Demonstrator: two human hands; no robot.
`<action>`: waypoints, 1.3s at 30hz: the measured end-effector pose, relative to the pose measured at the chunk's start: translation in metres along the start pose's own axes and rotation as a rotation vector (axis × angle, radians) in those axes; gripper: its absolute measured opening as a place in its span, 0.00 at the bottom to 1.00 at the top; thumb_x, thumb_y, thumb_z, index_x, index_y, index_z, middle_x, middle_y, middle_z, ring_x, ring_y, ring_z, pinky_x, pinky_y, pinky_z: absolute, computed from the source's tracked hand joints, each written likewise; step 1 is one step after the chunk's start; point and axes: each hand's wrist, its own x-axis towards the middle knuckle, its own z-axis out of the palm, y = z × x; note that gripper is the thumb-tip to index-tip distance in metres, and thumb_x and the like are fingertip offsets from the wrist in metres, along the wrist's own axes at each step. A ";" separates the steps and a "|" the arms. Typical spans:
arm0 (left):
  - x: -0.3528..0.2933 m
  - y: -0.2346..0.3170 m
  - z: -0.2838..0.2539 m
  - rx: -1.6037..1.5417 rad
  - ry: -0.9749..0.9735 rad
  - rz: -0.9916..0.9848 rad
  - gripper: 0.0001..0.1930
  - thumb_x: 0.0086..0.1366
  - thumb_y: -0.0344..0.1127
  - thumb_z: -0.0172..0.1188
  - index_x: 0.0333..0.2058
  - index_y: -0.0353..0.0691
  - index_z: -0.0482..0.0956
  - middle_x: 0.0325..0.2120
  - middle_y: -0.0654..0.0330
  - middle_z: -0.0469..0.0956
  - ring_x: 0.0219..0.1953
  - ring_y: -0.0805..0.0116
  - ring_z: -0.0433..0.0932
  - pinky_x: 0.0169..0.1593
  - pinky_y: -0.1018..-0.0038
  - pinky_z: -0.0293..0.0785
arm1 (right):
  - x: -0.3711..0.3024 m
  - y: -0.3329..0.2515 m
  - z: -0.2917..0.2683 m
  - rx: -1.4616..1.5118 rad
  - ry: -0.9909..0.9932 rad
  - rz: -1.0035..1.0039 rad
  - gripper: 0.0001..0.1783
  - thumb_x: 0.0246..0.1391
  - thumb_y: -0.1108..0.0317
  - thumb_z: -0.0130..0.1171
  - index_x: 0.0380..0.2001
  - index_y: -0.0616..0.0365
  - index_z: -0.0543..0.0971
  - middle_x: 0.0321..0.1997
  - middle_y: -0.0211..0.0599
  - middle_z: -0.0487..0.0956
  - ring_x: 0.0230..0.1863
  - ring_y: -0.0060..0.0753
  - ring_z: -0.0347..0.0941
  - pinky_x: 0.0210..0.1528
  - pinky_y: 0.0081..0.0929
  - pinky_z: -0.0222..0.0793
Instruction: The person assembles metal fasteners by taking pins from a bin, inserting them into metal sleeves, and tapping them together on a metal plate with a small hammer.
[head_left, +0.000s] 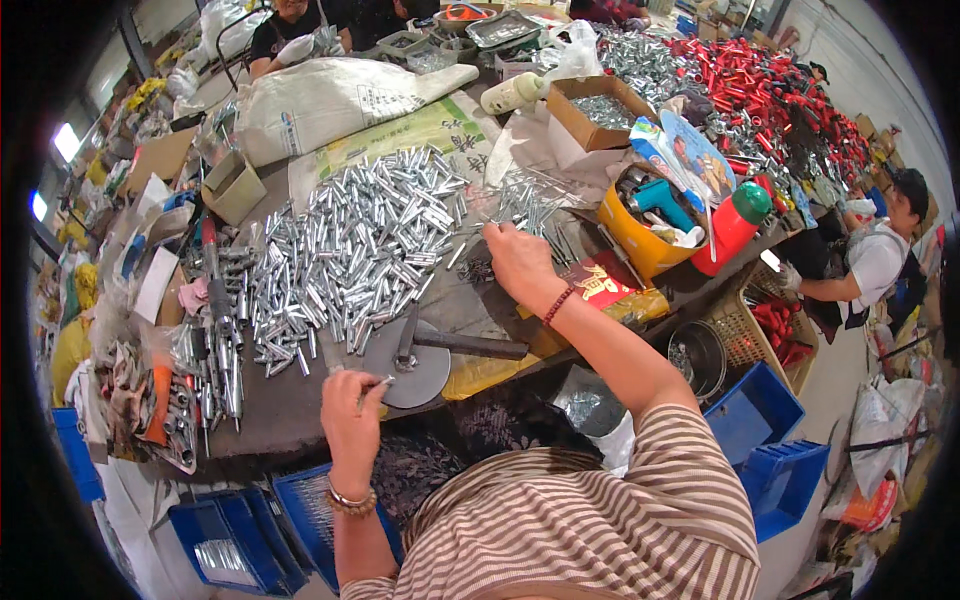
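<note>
At the table's near edge, my left hand (352, 412) pinches a small silvery metal piece (388, 380) beside a round grey plate (428, 374). A hammer (470, 345) lies with its head on that plate and its handle pointing right. My right hand (520, 262) reaches forward with fingers bent down and closed, next to small dark metal parts (474, 270) and a bunch of thin metal rods (530, 200). Its fingertips are partly hidden, so what they hold does not show. A wide heap of shiny metal tubes (350, 250) spreads to the left.
A yellow container (640, 235) of tools and a red bottle with a green cap (735, 225) stand right. Behind are a cardboard box (600, 110) and heaped red-and-silver parts (760, 90). Blue bins (755, 410) sit below. Another person (865, 260) is at the right.
</note>
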 end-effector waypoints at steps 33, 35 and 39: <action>-0.011 -0.006 0.010 -0.006 -0.019 0.000 0.07 0.60 0.29 0.71 0.36 0.36 0.84 0.36 0.57 0.78 0.43 0.56 0.78 0.47 0.64 0.74 | -0.096 -0.086 -0.027 1.441 -0.587 0.169 0.11 0.58 0.75 0.66 0.45 0.63 0.80 0.38 0.38 0.87 0.37 0.23 0.83 0.37 0.23 0.77; -0.013 -0.006 0.009 -0.043 -0.049 -0.041 0.07 0.60 0.30 0.72 0.37 0.37 0.85 0.36 0.57 0.78 0.43 0.57 0.78 0.47 0.65 0.74 | -0.103 -0.088 -0.023 1.038 -0.342 -0.057 0.11 0.55 0.75 0.69 0.42 0.64 0.83 0.36 0.41 0.85 0.36 0.32 0.83 0.39 0.29 0.76; -0.015 -0.011 0.010 -0.054 -0.046 -0.039 0.08 0.60 0.30 0.72 0.37 0.37 0.85 0.36 0.58 0.78 0.43 0.57 0.78 0.46 0.65 0.74 | -0.097 -0.083 -0.036 0.915 -0.309 -0.184 0.11 0.51 0.75 0.68 0.39 0.64 0.86 0.34 0.43 0.80 0.34 0.44 0.79 0.38 0.35 0.73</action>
